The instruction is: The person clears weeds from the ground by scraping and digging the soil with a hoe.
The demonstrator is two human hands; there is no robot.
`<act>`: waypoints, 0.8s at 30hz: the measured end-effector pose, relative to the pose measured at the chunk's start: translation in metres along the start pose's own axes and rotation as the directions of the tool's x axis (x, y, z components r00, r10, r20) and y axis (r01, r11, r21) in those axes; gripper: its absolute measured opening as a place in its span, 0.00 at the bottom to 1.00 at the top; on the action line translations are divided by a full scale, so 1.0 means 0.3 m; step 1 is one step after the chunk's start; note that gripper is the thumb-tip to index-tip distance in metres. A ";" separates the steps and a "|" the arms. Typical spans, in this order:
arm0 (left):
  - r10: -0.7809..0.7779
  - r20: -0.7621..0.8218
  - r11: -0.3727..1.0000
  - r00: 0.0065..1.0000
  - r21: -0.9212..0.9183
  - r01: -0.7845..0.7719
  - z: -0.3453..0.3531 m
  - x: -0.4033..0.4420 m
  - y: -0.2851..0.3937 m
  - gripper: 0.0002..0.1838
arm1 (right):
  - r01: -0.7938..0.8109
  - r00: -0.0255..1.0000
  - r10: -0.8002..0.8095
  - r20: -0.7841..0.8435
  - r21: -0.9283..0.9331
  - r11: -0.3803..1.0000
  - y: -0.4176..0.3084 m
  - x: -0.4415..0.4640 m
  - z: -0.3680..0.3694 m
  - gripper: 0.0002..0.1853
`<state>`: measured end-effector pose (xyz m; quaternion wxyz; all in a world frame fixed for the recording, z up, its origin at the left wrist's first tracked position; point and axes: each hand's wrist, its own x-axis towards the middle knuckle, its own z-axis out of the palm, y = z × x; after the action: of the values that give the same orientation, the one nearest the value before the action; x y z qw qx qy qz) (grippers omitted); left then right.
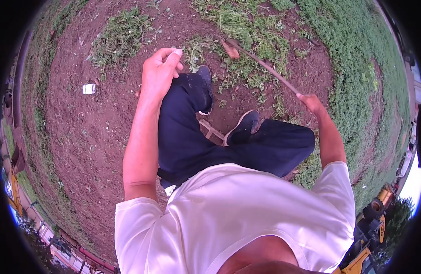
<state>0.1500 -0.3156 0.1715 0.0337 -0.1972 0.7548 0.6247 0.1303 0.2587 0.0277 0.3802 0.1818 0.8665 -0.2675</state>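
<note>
My right hand [310, 103] is closed around the end of a hoe's long wooden handle [274, 73]. The hoe's blade [230, 50] rests on the soil among green weeds [247, 27], forward of my feet. Over my bent left knee is my left hand [161, 73], its fingers loosely curled and the thumb stretched forward. I see nothing held in it.
Below me, part of a small wooden stool [211, 130] shows between my dark shoes [244, 128]. A pile of pulled weeds [121, 39] lies ahead to the left. A small white box [89, 89] sits on the bare soil [91, 150]. Dense green plants [356, 91] grow on the right.
</note>
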 end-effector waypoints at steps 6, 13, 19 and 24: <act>-0.006 -0.001 1.000 1.000 -0.023 0.006 -0.012 -0.008 -0.011 0.12 | -0.197 0.977 0.202 -0.068 0.067 0.978 0.257 -0.347 -0.065 0.27; -0.003 -0.155 0.969 0.988 -0.245 -0.035 -0.065 0.003 -0.039 0.13 | 0.010 0.973 -0.067 -0.221 -0.252 0.968 0.069 -0.393 -0.069 0.33; -0.045 -0.217 0.962 0.975 -0.273 -0.017 -0.090 0.003 -0.036 0.11 | 0.271 0.961 -0.274 0.031 -0.291 0.917 -0.554 -0.079 0.177 0.36; -0.092 -0.223 0.941 0.970 -0.338 0.011 -0.115 0.026 -0.057 0.13 | 0.351 0.936 -0.319 0.147 -0.362 0.864 -0.877 0.123 0.390 0.35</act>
<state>0.1553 -0.3530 0.1607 -0.0735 -0.2927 0.6310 0.7147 0.0357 -0.0154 0.0189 0.3912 -0.0603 0.9038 -0.1625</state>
